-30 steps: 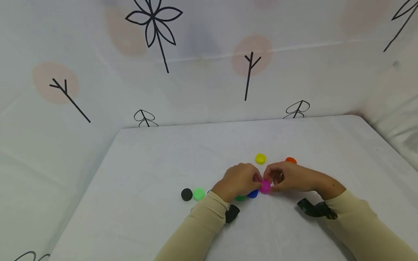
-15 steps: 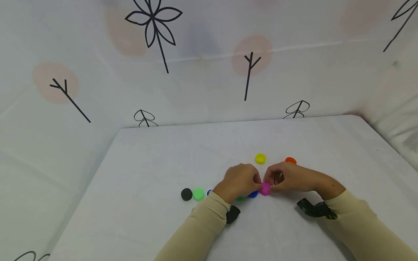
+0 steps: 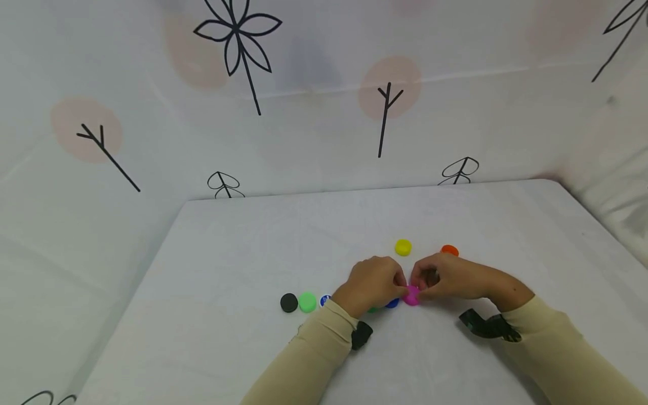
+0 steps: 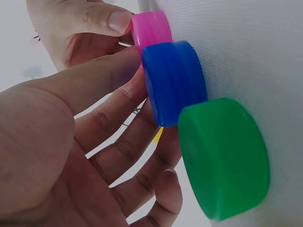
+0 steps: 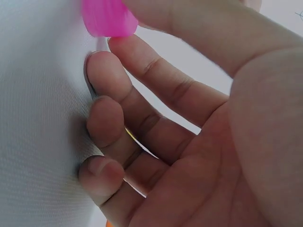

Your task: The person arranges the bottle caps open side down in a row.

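A pink bottle cap [image 3: 412,296] sits on the white cloth between my two hands. My left hand [image 3: 372,284] holds its left side with thumb and forefinger. From the right, my right hand [image 3: 453,275] pinches the same cap, the forefinger against its rim in the right wrist view. The left wrist view shows a blue cap [image 4: 175,82] right beside the pink one, followed by a green cap [image 4: 225,158] nearer that camera. My left hand partly covers these two in the head view. The right hand's other fingers curl loosely, tips at the cloth.
Leftward, the row has a blue-and-white cap [image 3: 325,300], a light green cap [image 3: 307,302] and a black cap [image 3: 289,302]. Beyond the hands lie a yellow cap [image 3: 403,247] and an orange cap [image 3: 450,251], the latter partly behind the right hand. Patterned fabric rises behind the table.
The pink cap has shifted very slightly toward the near side of the table, with both hands staying on it. The other caps keep their places.
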`<action>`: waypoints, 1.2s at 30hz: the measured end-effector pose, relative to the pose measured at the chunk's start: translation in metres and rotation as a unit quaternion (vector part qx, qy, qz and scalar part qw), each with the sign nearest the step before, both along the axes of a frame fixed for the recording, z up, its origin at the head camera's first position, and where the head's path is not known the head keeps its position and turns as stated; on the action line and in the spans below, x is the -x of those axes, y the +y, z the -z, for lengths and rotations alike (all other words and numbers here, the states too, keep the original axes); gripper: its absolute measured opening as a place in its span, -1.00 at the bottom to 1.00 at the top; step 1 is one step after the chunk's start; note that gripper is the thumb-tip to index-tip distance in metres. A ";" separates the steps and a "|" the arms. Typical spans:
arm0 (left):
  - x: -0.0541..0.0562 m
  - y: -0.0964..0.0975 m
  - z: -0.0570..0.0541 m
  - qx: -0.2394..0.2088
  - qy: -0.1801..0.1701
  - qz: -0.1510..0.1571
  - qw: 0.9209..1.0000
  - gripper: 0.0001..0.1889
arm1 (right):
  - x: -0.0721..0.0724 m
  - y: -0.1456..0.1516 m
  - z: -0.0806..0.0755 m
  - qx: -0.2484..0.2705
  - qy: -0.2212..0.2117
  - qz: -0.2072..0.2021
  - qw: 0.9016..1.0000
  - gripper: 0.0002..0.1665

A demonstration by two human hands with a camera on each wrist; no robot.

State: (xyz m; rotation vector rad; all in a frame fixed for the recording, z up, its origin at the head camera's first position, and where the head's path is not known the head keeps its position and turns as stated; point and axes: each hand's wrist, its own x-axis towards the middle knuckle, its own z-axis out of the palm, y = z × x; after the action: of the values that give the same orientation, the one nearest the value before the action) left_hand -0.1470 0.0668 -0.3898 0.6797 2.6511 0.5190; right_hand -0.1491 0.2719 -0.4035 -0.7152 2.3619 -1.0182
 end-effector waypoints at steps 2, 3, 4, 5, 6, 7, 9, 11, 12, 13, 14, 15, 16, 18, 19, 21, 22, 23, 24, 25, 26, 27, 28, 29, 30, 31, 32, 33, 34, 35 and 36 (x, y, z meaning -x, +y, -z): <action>0.000 0.000 0.000 -0.003 0.002 0.002 1.000 -0.87 | 0.001 0.000 0.000 -0.005 0.001 0.003 1.000 -0.88; 0.000 -0.001 0.000 -0.005 0.002 0.003 1.000 -0.87 | 0.001 0.000 0.001 -0.008 0.002 0.007 1.000 -0.88; 0.000 -0.001 0.000 -0.007 0.003 0.006 1.000 -0.87 | 0.002 0.000 0.001 -0.011 0.006 0.014 1.000 -0.89; 0.001 -0.002 0.000 -0.008 0.004 0.007 1.000 -0.87 | 0.003 0.000 0.001 -0.016 0.013 0.024 0.999 -0.89; 0.001 -0.003 0.000 -0.010 0.005 0.009 1.000 -0.86 | 0.004 0.000 0.001 -0.021 0.022 0.037 0.999 -0.90; 0.001 -0.003 0.000 -0.013 0.008 0.010 1.000 -0.86 | 0.005 -0.001 0.000 -0.024 0.030 0.053 0.998 -0.90; 0.002 -0.003 -0.001 -0.013 0.015 0.006 1.000 -0.85 | 0.008 -0.002 -0.001 -0.030 0.054 0.091 0.994 -0.88; 0.003 -0.003 -0.002 -0.014 0.027 -0.004 1.000 -0.84 | 0.010 -0.005 -0.001 -0.038 0.080 0.129 0.988 -0.86; 0.003 -0.003 -0.002 -0.016 0.033 -0.012 0.999 -0.83 | 0.011 -0.006 -0.002 -0.042 0.089 0.148 0.984 -0.83; 0.003 -0.002 -0.003 -0.016 0.042 -0.021 0.999 -0.81 | 0.013 -0.008 -0.002 -0.046 0.097 0.164 0.981 -0.80; 0.003 -0.002 -0.004 -0.015 0.050 -0.031 0.998 -0.78 | 0.014 -0.009 -0.001 -0.050 0.104 0.178 0.977 -0.76; 0.003 -0.001 -0.005 -0.015 0.060 -0.040 0.997 -0.75 | 0.015 -0.011 -0.001 -0.053 0.110 0.190 0.974 -0.70; 0.003 0.001 -0.005 -0.015 0.067 -0.048 0.997 -0.72 | 0.016 -0.012 -0.001 -0.056 0.111 0.199 0.972 -0.64; 0.002 0.003 -0.006 -0.009 0.078 -0.060 0.995 -0.66 | 0.018 -0.014 0.001 -0.058 0.100 0.211 0.971 -0.53; 0.002 0.004 -0.007 -0.006 0.082 -0.064 0.995 -0.62 | 0.018 -0.015 0.002 -0.058 0.092 0.214 0.971 -0.48; 0.001 0.005 -0.007 0.001 0.079 -0.071 0.994 -0.55 | 0.019 -0.017 0.004 -0.060 0.073 0.217 0.972 -0.40; 0.002 0.006 -0.006 0.003 0.075 -0.075 0.994 -0.52 | 0.020 -0.017 0.006 -0.060 0.063 0.217 0.972 -0.37; 0.002 0.006 -0.006 0.006 0.072 -0.078 0.994 -0.50 | 0.020 -0.018 0.007 -0.061 0.056 0.217 0.973 -0.35; 0.003 0.007 -0.005 0.006 0.069 -0.082 0.994 -0.48 | 0.021 -0.019 0.008 -0.062 0.052 0.215 0.973 -0.34; 0.004 0.007 -0.004 0.006 0.065 -0.087 0.994 -0.46 | 0.021 -0.019 0.009 -0.062 0.049 0.214 0.974 -0.33; 0.004 0.007 -0.003 0.005 0.061 -0.090 0.994 -0.45 | 0.021 -0.020 0.009 -0.062 0.046 0.213 0.974 -0.33; 0.005 0.007 -0.002 0.004 0.057 -0.093 0.994 -0.44 | 0.021 -0.020 0.010 -0.062 0.045 0.211 0.974 -0.34; 0.006 0.008 -0.001 0.003 0.054 -0.095 0.994 -0.43 | 0.021 -0.020 0.010 -0.062 0.045 0.211 0.975 -0.35; 0.006 0.008 0.000 0.002 0.050 -0.097 0.994 -0.42 | 0.021 -0.021 0.010 -0.062 0.045 0.211 0.975 -0.36; 0.006 0.008 0.001 0.001 0.047 -0.097 0.994 -0.41 | 0.021 -0.021 0.009 -0.061 0.045 0.210 0.975 -0.38; 0.006 0.009 0.002 0.001 0.043 -0.098 0.994 -0.40 | 0.021 -0.021 0.009 -0.061 0.046 0.210 0.975 -0.40; 0.007 0.009 0.003 0.002 0.040 -0.098 0.994 -0.39 | 0.020 -0.021 0.009 -0.062 0.047 0.210 0.975 -0.42; 0.007 0.009 0.003 0.003 0.037 -0.099 0.994 -0.38 | 0.020 -0.021 0.009 -0.063 0.048 0.211 0.974 -0.43; 0.007 0.010 0.004 0.003 0.034 -0.100 0.994 -0.37 | 0.020 -0.021 0.008 -0.064 0.048 0.212 0.974 -0.45; 0.007 0.010 0.005 0.004 0.030 -0.101 0.994 -0.36 | 0.020 -0.021 0.009 -0.065 0.049 0.213 0.974 -0.46; 0.007 0.010 0.005 0.005 0.026 -0.102 0.994 -0.36 | 0.020 -0.021 0.009 -0.067 0.049 0.214 0.973 -0.47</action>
State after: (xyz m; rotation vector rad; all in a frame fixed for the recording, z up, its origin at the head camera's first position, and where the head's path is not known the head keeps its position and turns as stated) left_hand -0.1543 0.0769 -0.3945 0.4267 2.7879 0.5480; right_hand -0.1691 0.2509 -0.4124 -0.2086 2.7097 -0.9948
